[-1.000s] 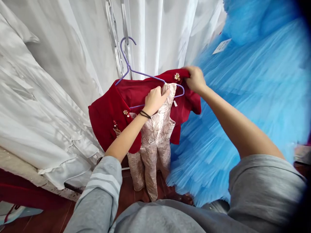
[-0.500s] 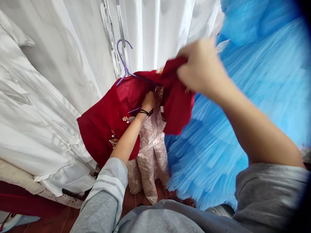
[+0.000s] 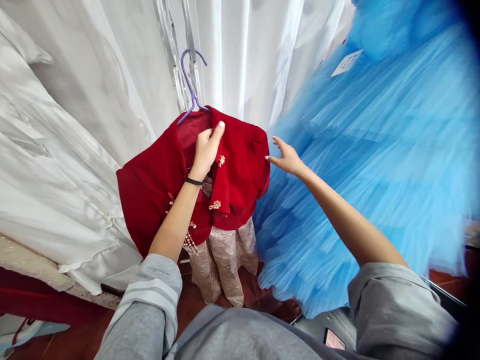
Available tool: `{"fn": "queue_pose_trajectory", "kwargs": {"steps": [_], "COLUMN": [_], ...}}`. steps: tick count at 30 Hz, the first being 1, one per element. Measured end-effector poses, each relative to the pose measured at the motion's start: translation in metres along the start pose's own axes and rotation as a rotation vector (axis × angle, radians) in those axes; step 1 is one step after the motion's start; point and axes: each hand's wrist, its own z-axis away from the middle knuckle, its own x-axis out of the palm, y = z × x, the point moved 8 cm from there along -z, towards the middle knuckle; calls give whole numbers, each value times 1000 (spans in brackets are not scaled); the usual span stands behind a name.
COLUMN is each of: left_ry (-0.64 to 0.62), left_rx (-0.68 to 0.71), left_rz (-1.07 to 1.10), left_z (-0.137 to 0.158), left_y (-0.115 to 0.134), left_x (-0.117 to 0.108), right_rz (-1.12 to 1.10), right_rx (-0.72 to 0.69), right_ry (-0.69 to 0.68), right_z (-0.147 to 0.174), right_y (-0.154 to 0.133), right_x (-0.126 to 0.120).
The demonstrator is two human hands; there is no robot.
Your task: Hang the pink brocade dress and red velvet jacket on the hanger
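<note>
A short dark red jacket [image 3: 243, 155] with beaded flower fasteners hangs from a purple hanger [image 3: 192, 95]. My left hand [image 3: 205, 152] is at the jacket's front opening, closed on its edge near the collar, thumb up on the outside; some fingers are hidden. Just off the jacket's right shoulder, my right hand [image 3: 287, 156] is open, fingers apart and holding nothing. Below the jacket hem, a shiny pale pink garment [image 3: 227, 265] with trouser-like legs reaches down to the floor. Its upper part is mostly covered by the jacket.
A large blue tulle dress [image 3: 360, 175] with a white tag [image 3: 347, 62] fills the right side. White garments [image 3: 63, 190] hang at the left. Behind the hanger are a metal rack strip [image 3: 191, 55] and white curtain [image 3: 240, 55]. A phone [image 3: 333, 340] lies low at the right.
My right hand has let go of the red jacket's right side and drawn down. That side now lies over the hanger and pink garment. My left hand has come up from inside to the front edge.
</note>
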Motion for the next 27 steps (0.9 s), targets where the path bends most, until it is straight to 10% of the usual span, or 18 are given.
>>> {"fn": "queue_pose_trajectory", "kwargs": {"steps": [4, 9, 16, 22, 27], "left_ry": [16, -77, -304, 181, 144], "left_rx": [34, 39, -112, 157, 149], "left_rz": [5, 240, 3, -314, -319], "left_z": [7, -14, 21, 45, 11], "left_y": [17, 38, 12, 24, -14], "left_x": [-25, -6, 17, -113, -150], "right_rz": [-451, -613, -278, 104, 7], "right_rx": [23, 105, 185, 5, -407], "right_ry": [-202, 351, -418, 201, 127], "right_z": [-14, -28, 4, -10, -18], "right_y": [26, 52, 52, 6, -104], "right_x": [29, -10, 79, -27, -14]}}
